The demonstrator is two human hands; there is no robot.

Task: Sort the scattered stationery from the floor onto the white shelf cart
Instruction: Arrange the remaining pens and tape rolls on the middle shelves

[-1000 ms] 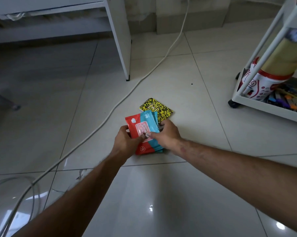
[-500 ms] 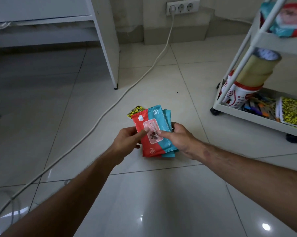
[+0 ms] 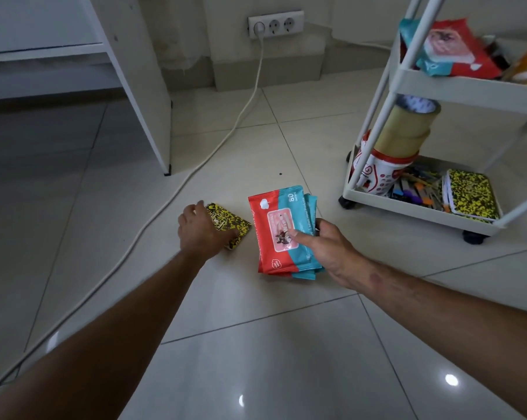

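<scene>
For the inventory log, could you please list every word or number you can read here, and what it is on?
"80": top right corner of the front wipes pack, held in the right hand.
Smaller print beside it, the pink label and round logo: blurred.
Notebook under the left hand: emblem unreadable.
Cart items: nothing legible.

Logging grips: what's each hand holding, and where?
Right hand grips the wipe packs at their right edge. Left hand rests on the floor notebook; grip unclear.
</scene>
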